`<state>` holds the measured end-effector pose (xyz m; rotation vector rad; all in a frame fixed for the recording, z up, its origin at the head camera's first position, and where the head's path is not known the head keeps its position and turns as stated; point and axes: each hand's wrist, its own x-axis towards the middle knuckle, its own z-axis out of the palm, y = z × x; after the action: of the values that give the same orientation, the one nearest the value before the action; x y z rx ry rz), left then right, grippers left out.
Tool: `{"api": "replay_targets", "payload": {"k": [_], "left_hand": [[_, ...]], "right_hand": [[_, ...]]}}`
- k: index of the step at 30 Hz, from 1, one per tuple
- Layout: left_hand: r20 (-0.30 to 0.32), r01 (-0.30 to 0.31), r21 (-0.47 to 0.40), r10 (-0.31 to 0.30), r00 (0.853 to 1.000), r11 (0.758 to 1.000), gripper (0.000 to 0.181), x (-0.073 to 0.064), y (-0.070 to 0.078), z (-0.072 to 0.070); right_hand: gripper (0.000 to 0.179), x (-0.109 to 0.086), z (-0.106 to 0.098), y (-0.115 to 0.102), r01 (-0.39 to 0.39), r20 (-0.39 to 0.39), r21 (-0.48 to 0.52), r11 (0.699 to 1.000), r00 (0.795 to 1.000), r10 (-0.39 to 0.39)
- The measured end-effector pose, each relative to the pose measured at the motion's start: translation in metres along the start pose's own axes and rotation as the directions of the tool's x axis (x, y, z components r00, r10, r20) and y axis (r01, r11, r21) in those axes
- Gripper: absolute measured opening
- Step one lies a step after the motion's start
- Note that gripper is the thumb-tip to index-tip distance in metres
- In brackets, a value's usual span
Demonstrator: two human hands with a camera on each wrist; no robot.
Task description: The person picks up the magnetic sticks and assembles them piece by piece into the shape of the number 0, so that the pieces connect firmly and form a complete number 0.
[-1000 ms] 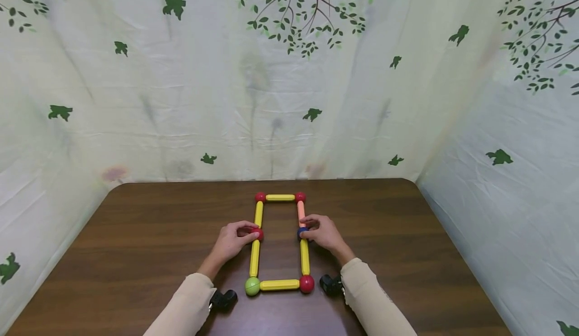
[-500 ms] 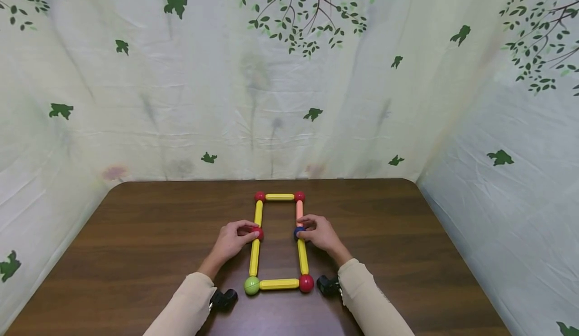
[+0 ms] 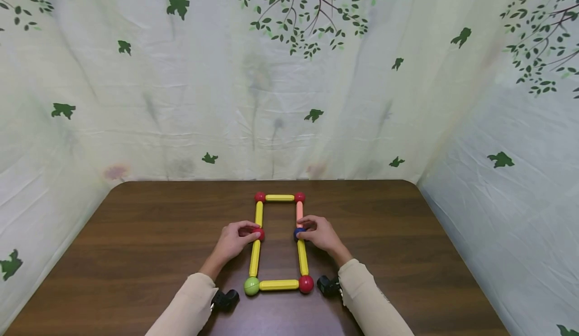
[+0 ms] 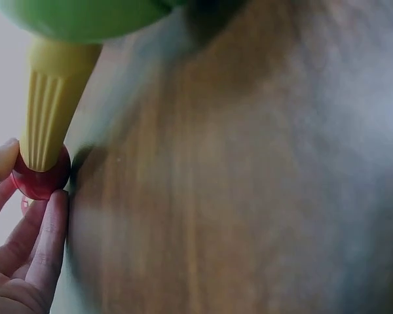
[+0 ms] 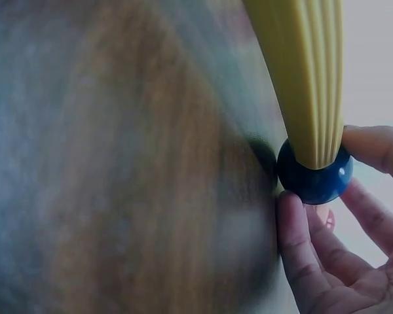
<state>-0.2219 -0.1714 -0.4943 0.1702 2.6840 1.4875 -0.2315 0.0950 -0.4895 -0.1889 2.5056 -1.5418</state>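
Observation:
A long frame of ribbed rods and balls lies on the brown table. My left hand [image 3: 232,239] pinches the red ball [image 4: 42,180] midway along its left side, between thumb and fingers. On the opposite side my right hand [image 3: 322,234] pinches a blue ball [image 5: 314,176] the same way. Yellow rods [image 3: 255,258] form most of the sides; a pink rod [image 3: 299,213] runs from the blue ball to the far right corner. Red balls sit at both far corners and at the near right corner [image 3: 306,284]. The near left corner is a green ball [image 3: 251,286].
The wooden table [image 3: 158,250] extends around the frame on all sides. A pale cloth [image 3: 271,99] printed with leaves and branches hangs behind it and along both sides. Black wrist cameras [image 3: 224,300] sit low beside the near corner balls.
Over the last second my right hand has shifted slightly left with the blue ball, so the right side bends inward a little. My left hand has stayed about where it was.

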Motion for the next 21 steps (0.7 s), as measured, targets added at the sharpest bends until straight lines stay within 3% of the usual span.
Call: {"api": "replay_targets", "payload": {"k": [21], "left_hand": [[0.019,0.017,0.005,-0.017,1.000,1.000,0.023,0.0004,-0.0016,-0.0008]], "right_hand": [[0.032,0.0020,0.0014,-0.0013,-0.009,0.005,-0.030,1.000,1.000,0.009]]}}
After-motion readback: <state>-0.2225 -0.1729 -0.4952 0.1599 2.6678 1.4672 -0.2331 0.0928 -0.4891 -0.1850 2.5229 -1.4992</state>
